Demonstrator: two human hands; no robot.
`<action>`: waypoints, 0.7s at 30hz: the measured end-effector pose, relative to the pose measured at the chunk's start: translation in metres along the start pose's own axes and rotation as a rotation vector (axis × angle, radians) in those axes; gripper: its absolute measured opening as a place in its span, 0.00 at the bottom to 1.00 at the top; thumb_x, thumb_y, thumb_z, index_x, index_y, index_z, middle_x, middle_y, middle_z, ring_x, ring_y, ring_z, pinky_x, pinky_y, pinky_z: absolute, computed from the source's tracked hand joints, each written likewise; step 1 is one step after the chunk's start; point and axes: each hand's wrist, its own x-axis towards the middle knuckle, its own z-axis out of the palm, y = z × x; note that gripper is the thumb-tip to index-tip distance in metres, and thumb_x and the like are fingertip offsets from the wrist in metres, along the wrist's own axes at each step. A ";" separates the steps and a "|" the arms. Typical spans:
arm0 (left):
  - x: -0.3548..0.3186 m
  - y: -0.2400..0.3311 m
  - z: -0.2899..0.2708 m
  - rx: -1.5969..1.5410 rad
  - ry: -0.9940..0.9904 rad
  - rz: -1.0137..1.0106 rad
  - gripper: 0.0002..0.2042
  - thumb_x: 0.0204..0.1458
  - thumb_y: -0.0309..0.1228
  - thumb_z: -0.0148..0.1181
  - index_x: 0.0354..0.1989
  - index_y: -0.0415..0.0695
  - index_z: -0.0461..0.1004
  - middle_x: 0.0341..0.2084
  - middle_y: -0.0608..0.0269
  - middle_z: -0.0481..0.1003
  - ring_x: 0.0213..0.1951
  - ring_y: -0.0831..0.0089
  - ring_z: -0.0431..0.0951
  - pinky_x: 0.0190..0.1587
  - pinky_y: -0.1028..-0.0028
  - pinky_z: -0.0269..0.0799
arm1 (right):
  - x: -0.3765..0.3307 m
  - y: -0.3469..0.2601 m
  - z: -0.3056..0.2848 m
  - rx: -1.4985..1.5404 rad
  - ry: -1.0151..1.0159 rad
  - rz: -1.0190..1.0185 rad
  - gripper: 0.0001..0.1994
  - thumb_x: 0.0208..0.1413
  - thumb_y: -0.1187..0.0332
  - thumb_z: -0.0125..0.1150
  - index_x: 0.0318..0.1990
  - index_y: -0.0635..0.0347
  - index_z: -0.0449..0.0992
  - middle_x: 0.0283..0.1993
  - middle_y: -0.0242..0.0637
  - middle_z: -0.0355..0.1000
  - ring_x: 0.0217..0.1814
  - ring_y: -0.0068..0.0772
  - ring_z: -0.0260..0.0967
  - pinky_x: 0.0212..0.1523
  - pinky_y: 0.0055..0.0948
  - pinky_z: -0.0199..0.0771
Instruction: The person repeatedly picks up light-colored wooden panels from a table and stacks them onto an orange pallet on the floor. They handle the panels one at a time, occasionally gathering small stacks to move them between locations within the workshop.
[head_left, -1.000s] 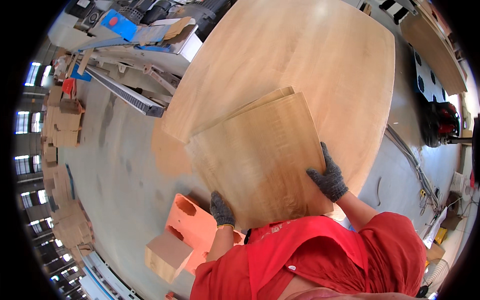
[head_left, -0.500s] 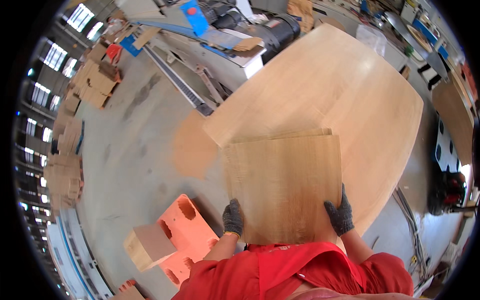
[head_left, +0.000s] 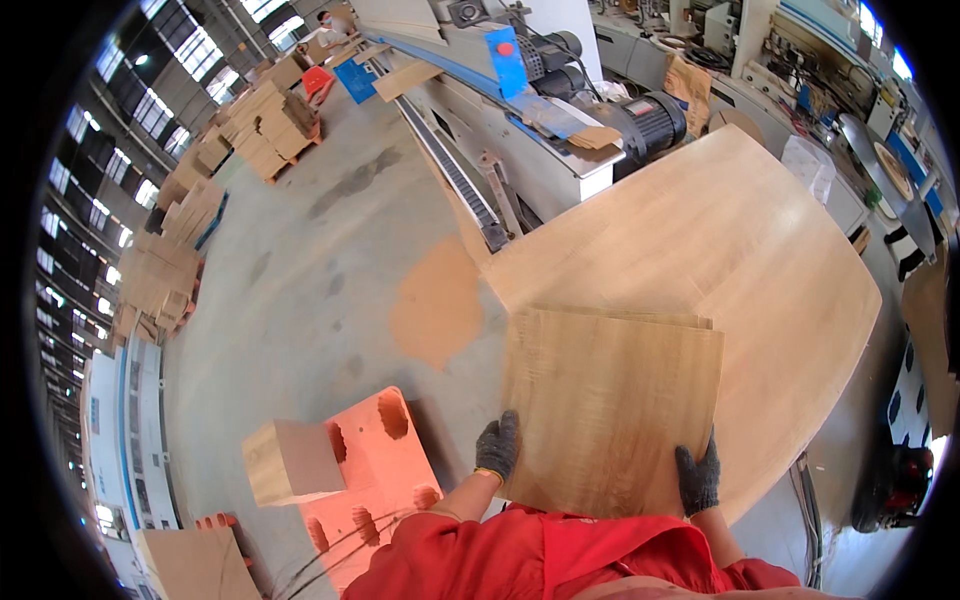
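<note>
A short stack of square wood-grain panels (head_left: 612,415) lies in front of me, its far part over the near edge of a large pale wood tabletop (head_left: 790,265). The top panel is slightly out of line with those beneath, whose edges peek out at the far side. My left hand (head_left: 496,446), in a dark grey knit glove, grips the stack's left edge near its front corner. On the opposite edge, my right hand (head_left: 699,478) in a matching glove holds the right side. The undersides of the panels and any fingers beneath them are hidden.
An orange plastic pallet (head_left: 415,455) with a stack of boards (head_left: 290,465) on it sits on the floor to my left. Beyond the tabletop stands a long machine (head_left: 570,180) with a black motor (head_left: 650,128). Loaded pallets (head_left: 270,130) line the far left. Cables (head_left: 808,520) run along the right floor.
My view has swung left, so the stack, tabletop and pallet sit differently in the picture. Both hands keep hold of the panels' side edges.
</note>
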 end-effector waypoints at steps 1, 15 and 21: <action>-0.001 -0.004 0.001 -0.006 0.009 0.001 0.32 0.55 0.58 0.42 0.35 0.35 0.75 0.35 0.40 0.75 0.42 0.45 0.74 0.46 0.58 0.66 | -0.002 0.004 0.000 0.006 -0.003 -0.005 0.36 0.49 0.69 0.61 0.65 0.66 0.52 0.63 0.51 0.61 0.65 0.42 0.59 0.62 0.34 0.58; 0.009 0.011 0.008 -0.002 0.054 0.039 0.35 0.54 0.60 0.41 0.37 0.33 0.74 0.37 0.34 0.74 0.45 0.41 0.72 0.48 0.57 0.65 | 0.015 -0.002 -0.007 0.064 -0.125 -0.027 0.27 0.52 0.67 0.61 0.59 0.67 0.62 0.53 0.44 0.69 0.54 0.36 0.66 0.55 0.32 0.65; 0.030 -0.028 0.016 -0.080 0.010 0.032 0.35 0.54 0.61 0.41 0.41 0.33 0.74 0.39 0.34 0.73 0.47 0.42 0.71 0.49 0.58 0.65 | 0.050 -0.033 0.013 0.433 -0.176 0.175 0.23 0.53 0.63 0.62 0.54 0.65 0.68 0.47 0.37 0.72 0.46 0.29 0.68 0.47 0.29 0.70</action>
